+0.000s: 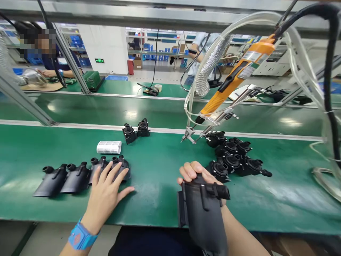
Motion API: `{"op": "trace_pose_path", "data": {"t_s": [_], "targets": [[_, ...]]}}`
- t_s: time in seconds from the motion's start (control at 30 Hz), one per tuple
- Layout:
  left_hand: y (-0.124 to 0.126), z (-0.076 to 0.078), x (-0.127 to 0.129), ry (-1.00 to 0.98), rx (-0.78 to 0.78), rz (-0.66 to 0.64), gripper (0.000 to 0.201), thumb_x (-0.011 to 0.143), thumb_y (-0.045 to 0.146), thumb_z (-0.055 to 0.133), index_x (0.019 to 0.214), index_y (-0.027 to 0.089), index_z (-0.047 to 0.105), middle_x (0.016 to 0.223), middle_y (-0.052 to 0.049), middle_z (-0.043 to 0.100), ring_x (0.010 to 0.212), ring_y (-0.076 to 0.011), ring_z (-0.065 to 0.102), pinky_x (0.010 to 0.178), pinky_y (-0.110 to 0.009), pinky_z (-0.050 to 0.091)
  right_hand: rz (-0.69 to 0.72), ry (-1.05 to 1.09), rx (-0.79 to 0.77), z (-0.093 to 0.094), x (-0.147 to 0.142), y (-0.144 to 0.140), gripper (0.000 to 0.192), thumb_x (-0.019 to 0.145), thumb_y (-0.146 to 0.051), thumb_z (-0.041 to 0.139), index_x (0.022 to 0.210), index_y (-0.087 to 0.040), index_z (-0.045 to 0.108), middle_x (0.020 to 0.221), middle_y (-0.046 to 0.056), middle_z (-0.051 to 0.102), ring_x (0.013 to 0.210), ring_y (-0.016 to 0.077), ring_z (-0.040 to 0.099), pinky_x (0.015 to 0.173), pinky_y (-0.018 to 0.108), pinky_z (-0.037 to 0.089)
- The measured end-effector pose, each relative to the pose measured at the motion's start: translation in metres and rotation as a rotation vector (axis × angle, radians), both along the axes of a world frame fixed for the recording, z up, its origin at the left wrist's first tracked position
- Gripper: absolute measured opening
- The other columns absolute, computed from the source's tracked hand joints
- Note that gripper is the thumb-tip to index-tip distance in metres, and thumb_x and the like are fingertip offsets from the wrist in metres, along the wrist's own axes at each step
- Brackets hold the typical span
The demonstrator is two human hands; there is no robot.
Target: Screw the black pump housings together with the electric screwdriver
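Note:
My right hand [195, 171] is wrapped round the top of a black plastic housing with pipe stubs [204, 217], raised close to me at the bench's front edge. Fingers spread, my left hand [106, 192] reaches over a row of similar black housings [76, 179] on the left. It covers part of the two right-hand ones; whether it touches them I cannot tell. A blue wrist strap [83, 235] circles my left wrist. Behind the row lies a roll of white labels [109, 147]. Two small black pump-like parts [129, 133] stand farther back.
An orange electric screwdriver [226, 85] with clear tubes hangs at a slant on the right. Below it several black pump-like parts [230, 161] are grouped on the green bench [154, 199]. A metal rail [170, 131] runs along the back. People are beyond the bench.

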State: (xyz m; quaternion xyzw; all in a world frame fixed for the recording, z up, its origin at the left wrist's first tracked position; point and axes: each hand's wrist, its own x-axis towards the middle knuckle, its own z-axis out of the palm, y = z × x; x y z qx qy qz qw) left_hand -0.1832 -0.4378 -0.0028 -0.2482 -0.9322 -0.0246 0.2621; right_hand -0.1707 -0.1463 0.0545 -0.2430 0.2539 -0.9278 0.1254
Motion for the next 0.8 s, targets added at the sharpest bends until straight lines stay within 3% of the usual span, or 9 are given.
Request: {"op": "trace_pose_path", "data": {"t_s": [0.17,0.33,0.47,0.63,0.7,0.8], "targets": [[0.028,0.012,0.020,0.003,0.195,-0.135,0.065,0.078,0.054,0.064,0.131,0.021,0.045,0.131,-0.012,0.053,0.127,-0.0302,0.044,0.110,-0.050,0.025,-0.003,-0.100,-0.023,-0.010,-0.006,-0.004,0.014,0.091,-0.022,0.049,0.094,-0.010,0.042,0.089,0.004,0.041,0.087,0.0057,0.047,0.091,0.026,0.048],[0.057,0.022,0.034,-0.014,0.371,-0.315,0.065,0.077,0.058,0.063,0.129,0.023,0.045,0.128,-0.012,0.053,0.126,-0.0288,0.046,0.108,-0.048,0.030,-0.064,-0.192,0.114,-0.015,-0.010,-0.012,0.027,0.088,-0.032,0.054,0.096,-0.010,0.040,0.091,0.004,0.041,0.085,0.0061,0.047,0.089,0.025,0.047],[0.075,0.018,0.033,-0.033,0.330,-0.376,0.060,0.079,0.056,0.061,0.130,0.028,0.047,0.135,-0.011,0.047,0.132,-0.0298,0.038,0.109,-0.049,0.026,-0.138,-0.224,0.378,-0.036,-0.028,-0.016,0.031,0.090,-0.033,0.052,0.106,-0.009,0.041,0.099,0.008,0.044,0.094,0.0109,0.049,0.090,0.029,0.046],[0.085,-0.001,0.019,-0.131,0.141,-0.285,0.046,0.086,0.044,0.059,0.130,0.037,0.049,0.143,-0.006,0.039,0.136,-0.0314,0.031,0.109,-0.053,0.023,-0.182,-0.083,0.810,-0.077,-0.058,-0.029,0.043,0.095,-0.043,0.046,0.116,-0.005,0.046,0.106,0.012,0.048,0.096,0.0131,0.050,0.090,0.031,0.046],[0.085,-0.008,0.014,-0.160,0.113,-0.238,0.036,0.087,0.043,0.057,0.122,0.033,0.055,0.142,-0.004,0.042,0.134,-0.0306,0.034,0.109,-0.053,0.023,-0.255,0.043,0.983,-0.082,-0.070,-0.033,0.044,0.093,-0.043,0.050,0.116,-0.005,0.052,0.111,0.013,0.048,0.105,0.0153,0.048,0.099,0.036,0.040],[0.081,-0.014,0.009,-0.160,0.133,-0.141,0.025,0.088,0.039,0.056,0.111,0.029,0.060,0.140,-0.003,0.045,0.130,-0.0283,0.039,0.108,-0.052,0.025,-0.481,0.202,1.168,-0.074,-0.098,-0.039,0.041,0.090,-0.040,0.056,0.116,-0.008,0.055,0.118,0.012,0.045,0.111,0.0165,0.044,0.104,0.039,0.035]]}}
